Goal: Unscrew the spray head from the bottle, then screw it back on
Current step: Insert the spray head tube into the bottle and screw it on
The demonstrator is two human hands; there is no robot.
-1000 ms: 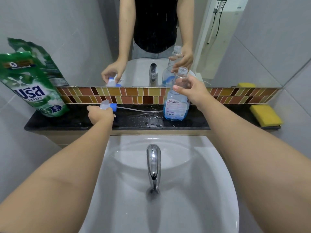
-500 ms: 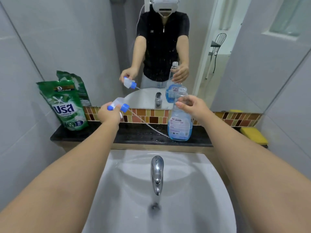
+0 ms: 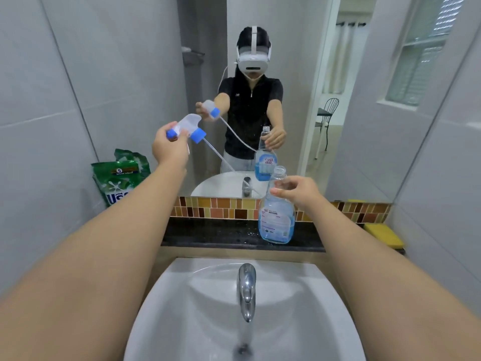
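A clear bottle [image 3: 276, 225] with blue liquid in its lower part stands upright on the black ledge [image 3: 208, 234], its neck open. My right hand [image 3: 299, 192] grips the bottle's neck just below the opening. My left hand [image 3: 169, 147] holds the white spray head [image 3: 188, 125], which has a blue nozzle and blue screw collar, raised up and to the left of the bottle. Its thin clear dip tube [image 3: 221, 158] slants down toward the bottle, free of it. The mirror repeats both hands and the bottle.
A white basin [image 3: 182, 308] with a chrome tap [image 3: 246, 290] lies below the ledge. A green detergent pouch [image 3: 117, 178] leans at the ledge's left end, a yellow sponge [image 3: 385, 234] sits at its right end. Grey tiled walls close in on both sides.
My left hand has lifted the spray head from ledge height up and rightward, drawing the dip tube up. The camera view has tilted upward. My right hand stays on the bottle neck.
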